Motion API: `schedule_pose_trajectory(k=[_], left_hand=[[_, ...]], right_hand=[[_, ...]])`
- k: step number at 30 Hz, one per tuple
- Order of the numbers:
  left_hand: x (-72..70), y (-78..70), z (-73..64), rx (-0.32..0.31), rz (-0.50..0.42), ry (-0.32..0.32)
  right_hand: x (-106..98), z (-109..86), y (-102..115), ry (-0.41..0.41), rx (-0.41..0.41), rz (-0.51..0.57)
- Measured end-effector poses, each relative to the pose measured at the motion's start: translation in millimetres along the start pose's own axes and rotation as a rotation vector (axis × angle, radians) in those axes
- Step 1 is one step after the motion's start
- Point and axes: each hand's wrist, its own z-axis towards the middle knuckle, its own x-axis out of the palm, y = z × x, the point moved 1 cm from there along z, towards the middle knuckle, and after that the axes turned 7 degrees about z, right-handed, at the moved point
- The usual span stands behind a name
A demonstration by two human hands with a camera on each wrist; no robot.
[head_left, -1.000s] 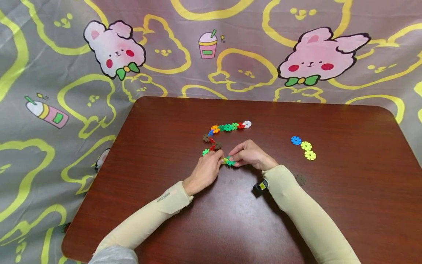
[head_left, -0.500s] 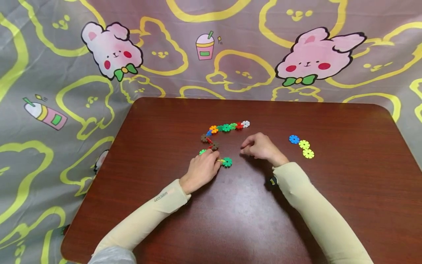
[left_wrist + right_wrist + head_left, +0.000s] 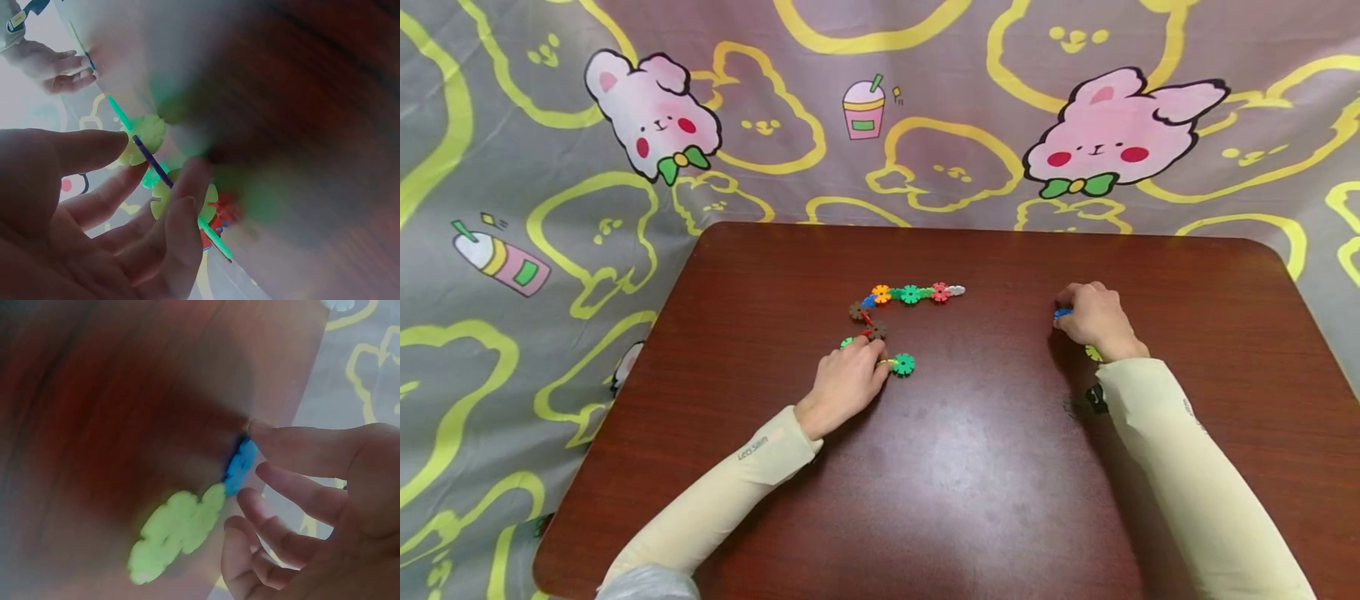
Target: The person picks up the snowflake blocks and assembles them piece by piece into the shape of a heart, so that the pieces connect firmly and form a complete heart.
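A chain of notched plastic snowflake discs winds across the table, from a white disc (image 3: pixel 956 291) past an orange disc (image 3: pixel 881 293) to a green disc (image 3: pixel 903 364). My left hand (image 3: pixel 844 379) pinches its near part, with the thumb at a yellow disc (image 3: pixel 149 134) and fingers around a purple disc (image 3: pixel 152 160). Over at the right, my right hand (image 3: pixel 1097 321) reaches down over a blue disc (image 3: pixel 241 465); its thumb tip touches or nearly touches the edge. No firm grip shows. Yellow-green discs (image 3: pixel 175 528) lie flat beside the blue one, partly hidden in the head view.
The brown tabletop (image 3: pixel 970 467) reaches to a patterned cloth (image 3: pixel 955 192) behind and at the left. A dark device (image 3: pixel 1096 398) hangs beneath my right wrist. Left of it is a faint dark shape, too unclear to name.
My right hand has let go of the green end disc and moved right to the blue disc. The left hand stays on the chain, whose white and red end discs have turned.
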Motion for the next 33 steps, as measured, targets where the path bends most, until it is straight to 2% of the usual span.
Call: schedule_pose_trajectory(k=[8, 19, 26, 33], left_hand=[[1.0, -0.6, -0.4, 0.008, 0.013, -0.03], [2.8, 0.8, -1.1, 0.029, 0.024, -0.053], [2.4, -0.6, -1.4, 0.102, 0.017, -0.075], [3.2, -4.4, 2.2, 0.131, 0.007, -0.072]], right_hand=[[-2, -1.1, -6, -0.005, 0.026, 0.053], [2, -1.6, -11, -0.065, 0.048, 0.115], [13, -3.5, 7, -0.066, -0.042, 0.178], [38, -4.5, 40, -0.041, -0.121, 0.226]])
